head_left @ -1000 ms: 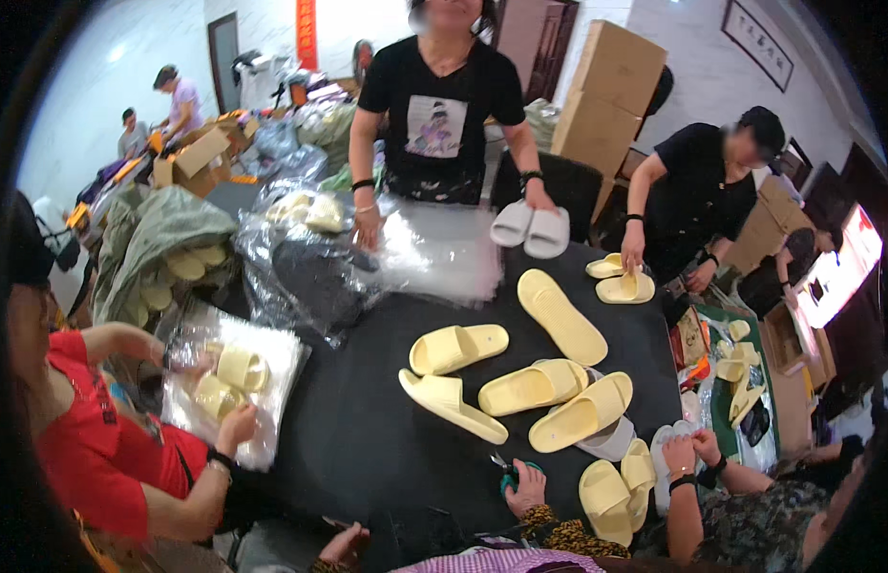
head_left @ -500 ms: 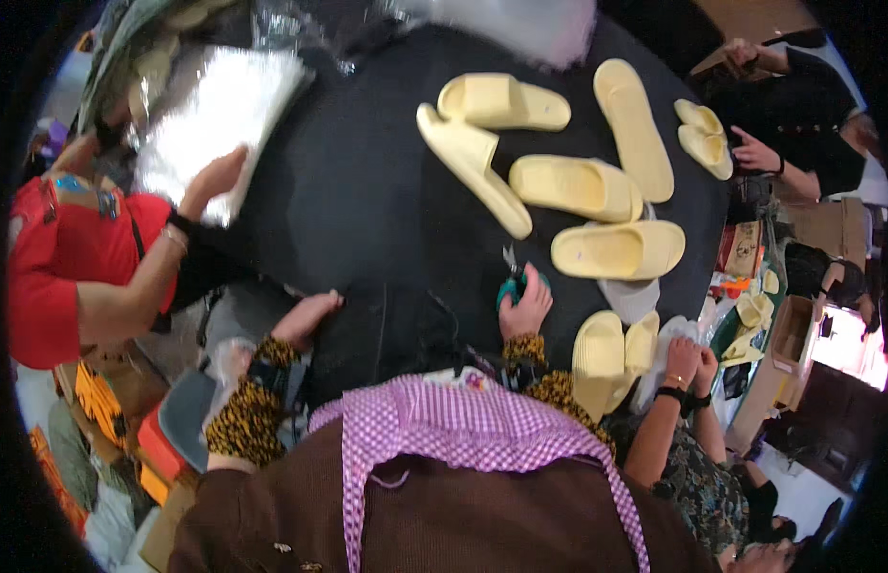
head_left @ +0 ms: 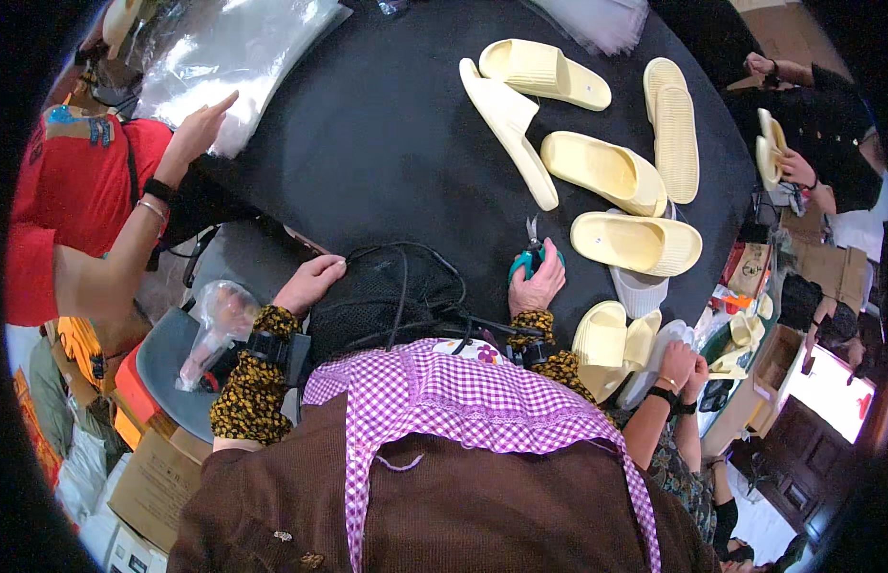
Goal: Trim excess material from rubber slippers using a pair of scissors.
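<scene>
My right hand [head_left: 539, 285] is closed round the green handles of small scissors [head_left: 532, 232], their blades apart and pointing away from me over the black table [head_left: 358, 143]. At the near edge of the table rests my left hand [head_left: 313, 283], its fingers bent and pressed together; whatever they pinch is hidden. Between my hands lies a black mesh piece with dark cords [head_left: 387, 296]. Several pale yellow slippers lie beyond and right of the scissors, the closest being a slipper [head_left: 635, 242] on a grey-white sole [head_left: 641, 291].
A clear plastic sheet stack [head_left: 224, 67] lies far left, under the hand of a person in red [head_left: 200, 129]. On the right, another person's hands [head_left: 681, 368] work beside a yellow slipper pair [head_left: 611, 339]. A grey chair [head_left: 191, 382] stands left.
The view has shifted, bringing more of the black mesh into sight. A person at the far right has picked up the slipper pair there. My right hand still holds the scissors.
</scene>
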The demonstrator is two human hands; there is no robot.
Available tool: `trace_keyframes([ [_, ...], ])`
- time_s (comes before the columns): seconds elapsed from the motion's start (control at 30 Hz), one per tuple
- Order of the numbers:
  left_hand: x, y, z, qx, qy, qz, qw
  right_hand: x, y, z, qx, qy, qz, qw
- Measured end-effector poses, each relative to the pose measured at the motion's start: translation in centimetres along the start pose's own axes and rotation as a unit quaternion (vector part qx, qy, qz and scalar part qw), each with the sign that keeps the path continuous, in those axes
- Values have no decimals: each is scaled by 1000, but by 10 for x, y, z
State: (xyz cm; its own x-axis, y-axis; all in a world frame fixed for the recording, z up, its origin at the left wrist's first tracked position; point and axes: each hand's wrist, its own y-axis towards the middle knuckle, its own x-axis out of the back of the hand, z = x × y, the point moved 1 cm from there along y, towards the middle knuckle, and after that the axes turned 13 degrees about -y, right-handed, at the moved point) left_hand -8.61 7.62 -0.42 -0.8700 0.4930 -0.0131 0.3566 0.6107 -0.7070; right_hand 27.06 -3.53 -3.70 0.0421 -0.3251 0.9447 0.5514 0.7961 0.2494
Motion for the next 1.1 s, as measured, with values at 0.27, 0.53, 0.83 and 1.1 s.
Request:
trace_keyframes([
  [0.27,7,-4,-14,-148,235,-102,955,-2,5,0,6,15,-1,1000],
  [0.53,11,12,-51,-244,473,-161,831,-2,2,1,12,26,0,1000],
  [0.83,79,29,-58,-111,560,-172,803,-1,2,-1,23,28,-20,999],
  [1.1,70,38,-75,-64,635,-156,754,3,4,2,15,30,5,999],
])
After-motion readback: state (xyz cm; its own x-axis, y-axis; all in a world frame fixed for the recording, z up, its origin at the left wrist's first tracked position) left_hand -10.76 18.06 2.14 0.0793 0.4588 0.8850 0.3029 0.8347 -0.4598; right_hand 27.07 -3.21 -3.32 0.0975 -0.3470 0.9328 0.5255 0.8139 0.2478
